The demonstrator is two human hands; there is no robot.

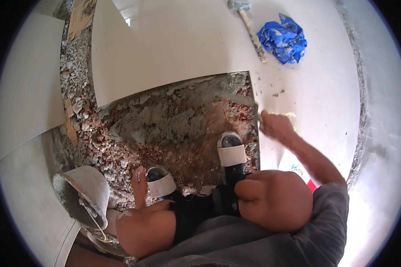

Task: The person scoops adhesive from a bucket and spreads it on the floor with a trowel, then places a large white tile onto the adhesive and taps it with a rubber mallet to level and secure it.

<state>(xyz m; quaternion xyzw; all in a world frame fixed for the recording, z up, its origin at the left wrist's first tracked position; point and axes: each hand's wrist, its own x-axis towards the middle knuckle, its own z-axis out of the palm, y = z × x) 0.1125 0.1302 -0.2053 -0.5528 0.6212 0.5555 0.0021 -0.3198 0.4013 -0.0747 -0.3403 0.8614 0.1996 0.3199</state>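
Observation:
My right hand [277,126] is closed around the short handle of a trowel [258,115] at the right edge of a bed of grey mortar [165,113]. The blade is blurred and I cannot make out its outline. Beside my left shoe, my left hand [139,184] hangs over rubble, its fingers stretched out and holding nothing. The mortar lies rough and lumpy, with reddish broken rubble [182,162] showing nearer to me. A large pale floor tile [165,49] borders it at the far side.
A tilted bucket [87,191] stands at the lower left. On the pale tiles at the far right lie a mallet [252,33] and a crumpled blue plastic bag [284,40]. Torn cardboard [80,18] lies in the rubble strip at the far left. My shoes [231,153] stand on rubble.

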